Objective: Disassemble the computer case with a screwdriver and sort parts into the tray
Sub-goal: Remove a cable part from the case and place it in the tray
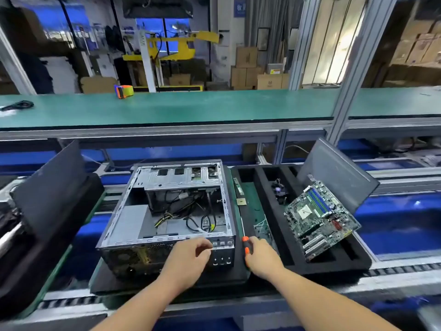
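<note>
At nine o'clock a dark panel [51, 185] leans on black padding, well apart from my arms. The opened computer case [167, 218] lies at the centre of the tabletop [71, 299] on a black mat [107, 283], its top side off, loose cables [191, 218] coiled inside.

My left forearm comes up from six o'clock, and my left hand [188, 256] sits at the case's near rim, towards its five o'clock corner, fingers curled. Whether that grip pinches anything I cannot tell; the fingertips lie against the metal edge.

My right hand [261, 255], just beside the case's near right corner, has its grip clamped round the orange-and-black handle of the screwdriver [245, 246]. Its shaft runs toward twelve o'clock along the narrow gap between the case and the black foam tray [334, 263].

The tray sits at three o'clock, touching the mat's edge. A green motherboard [319, 218] rests tilted across its right compartments, with a small fan [280, 187] in the slot at one o'clock. A grey side panel [338, 173] leans behind them.

Open room lies between my two wrists and along the near conveyor edge. Beyond the case at twelve o'clock is a long green shelf [214, 106].
</note>
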